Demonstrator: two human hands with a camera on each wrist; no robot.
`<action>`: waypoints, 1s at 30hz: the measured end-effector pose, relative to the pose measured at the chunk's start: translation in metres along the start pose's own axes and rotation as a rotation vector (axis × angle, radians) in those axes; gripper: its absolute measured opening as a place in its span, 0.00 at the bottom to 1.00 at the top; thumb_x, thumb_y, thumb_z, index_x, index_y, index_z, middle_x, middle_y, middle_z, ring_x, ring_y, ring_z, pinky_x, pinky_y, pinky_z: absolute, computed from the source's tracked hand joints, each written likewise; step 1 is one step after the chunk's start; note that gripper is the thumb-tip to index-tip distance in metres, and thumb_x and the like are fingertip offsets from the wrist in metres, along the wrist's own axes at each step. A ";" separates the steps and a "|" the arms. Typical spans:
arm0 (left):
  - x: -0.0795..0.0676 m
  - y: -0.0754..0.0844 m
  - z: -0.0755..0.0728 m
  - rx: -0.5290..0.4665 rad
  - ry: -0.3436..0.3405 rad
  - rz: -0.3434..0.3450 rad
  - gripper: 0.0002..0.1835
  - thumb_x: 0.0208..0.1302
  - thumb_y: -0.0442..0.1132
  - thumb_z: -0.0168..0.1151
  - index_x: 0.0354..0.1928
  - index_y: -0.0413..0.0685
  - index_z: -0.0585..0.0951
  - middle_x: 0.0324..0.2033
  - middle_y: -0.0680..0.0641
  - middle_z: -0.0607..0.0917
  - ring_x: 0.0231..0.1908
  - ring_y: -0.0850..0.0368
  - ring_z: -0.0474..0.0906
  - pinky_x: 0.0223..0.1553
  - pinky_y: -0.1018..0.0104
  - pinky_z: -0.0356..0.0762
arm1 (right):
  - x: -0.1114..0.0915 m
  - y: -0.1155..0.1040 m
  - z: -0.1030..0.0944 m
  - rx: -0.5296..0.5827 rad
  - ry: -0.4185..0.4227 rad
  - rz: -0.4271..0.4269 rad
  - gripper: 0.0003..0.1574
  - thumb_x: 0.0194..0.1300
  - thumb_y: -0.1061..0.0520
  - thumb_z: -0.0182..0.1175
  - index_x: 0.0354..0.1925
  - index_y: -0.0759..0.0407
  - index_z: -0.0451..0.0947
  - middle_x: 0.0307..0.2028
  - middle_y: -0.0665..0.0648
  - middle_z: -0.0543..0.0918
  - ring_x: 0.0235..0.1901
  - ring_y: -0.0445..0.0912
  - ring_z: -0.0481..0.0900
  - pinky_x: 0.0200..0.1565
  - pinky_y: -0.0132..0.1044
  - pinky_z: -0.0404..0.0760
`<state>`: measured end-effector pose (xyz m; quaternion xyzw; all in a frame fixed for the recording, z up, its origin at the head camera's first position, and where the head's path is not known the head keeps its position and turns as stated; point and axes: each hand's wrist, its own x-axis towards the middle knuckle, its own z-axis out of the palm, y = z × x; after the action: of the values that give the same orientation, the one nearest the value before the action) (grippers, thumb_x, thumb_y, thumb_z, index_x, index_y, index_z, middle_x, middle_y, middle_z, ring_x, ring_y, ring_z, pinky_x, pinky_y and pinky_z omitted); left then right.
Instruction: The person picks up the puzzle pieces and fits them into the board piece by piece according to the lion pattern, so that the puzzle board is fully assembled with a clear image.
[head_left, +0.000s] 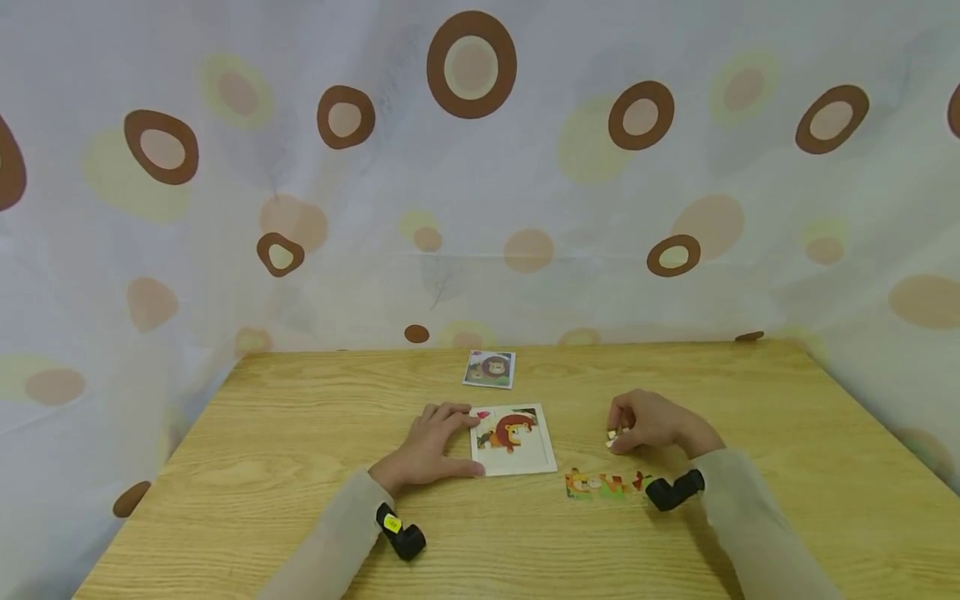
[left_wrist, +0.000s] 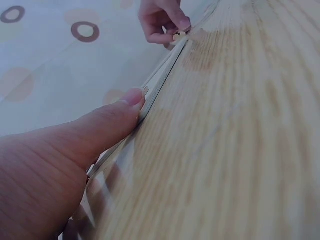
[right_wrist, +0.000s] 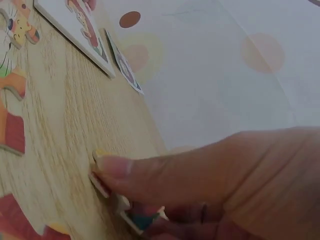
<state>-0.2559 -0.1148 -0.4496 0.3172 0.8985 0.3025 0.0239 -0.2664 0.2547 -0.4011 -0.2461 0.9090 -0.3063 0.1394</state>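
Note:
My left hand rests at the left side of a square white puzzle board, thumb at its lower corner and fingers at the upper one. In the left wrist view its thumb lies along the board's edge. Part of a lion picture is laid in the board, with bare white around it. To the right, my right hand pinches a small puzzle piece close over the table. Another piece with a green patch shows under its fingers, partly hidden by the hand.
Several loose puzzle pieces lie in a row in front of the board, to its right. A small lion picture card lies behind the board. The wooden table ends at a patterned cloth.

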 end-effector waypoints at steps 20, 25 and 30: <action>0.002 -0.002 0.003 0.001 -0.006 -0.009 0.36 0.53 0.58 0.70 0.62 0.50 0.74 0.67 0.45 0.66 0.60 0.48 0.58 0.57 0.48 0.57 | 0.024 -0.021 0.032 0.108 0.218 -0.090 0.06 0.64 0.65 0.61 0.40 0.66 0.77 0.30 0.54 0.81 0.27 0.39 0.75 0.31 0.32 0.76; 0.003 -0.003 0.003 -0.009 -0.005 -0.007 0.36 0.53 0.58 0.70 0.62 0.50 0.74 0.67 0.45 0.66 0.61 0.47 0.58 0.57 0.48 0.56 | 0.034 -0.029 0.045 0.128 0.313 -0.085 0.05 0.63 0.64 0.63 0.38 0.65 0.78 0.30 0.55 0.82 0.26 0.41 0.78 0.31 0.32 0.77; 0.002 -0.004 0.003 0.001 0.006 -0.004 0.36 0.53 0.57 0.71 0.61 0.50 0.74 0.67 0.45 0.66 0.60 0.48 0.59 0.55 0.49 0.57 | 0.043 -0.036 0.055 0.196 0.320 -0.108 0.04 0.64 0.62 0.63 0.35 0.62 0.78 0.31 0.57 0.83 0.26 0.42 0.79 0.30 0.32 0.76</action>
<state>-0.2595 -0.1147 -0.4541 0.3147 0.8993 0.3031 0.0214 -0.2674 0.1802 -0.4260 -0.2279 0.8709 -0.4353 -0.0001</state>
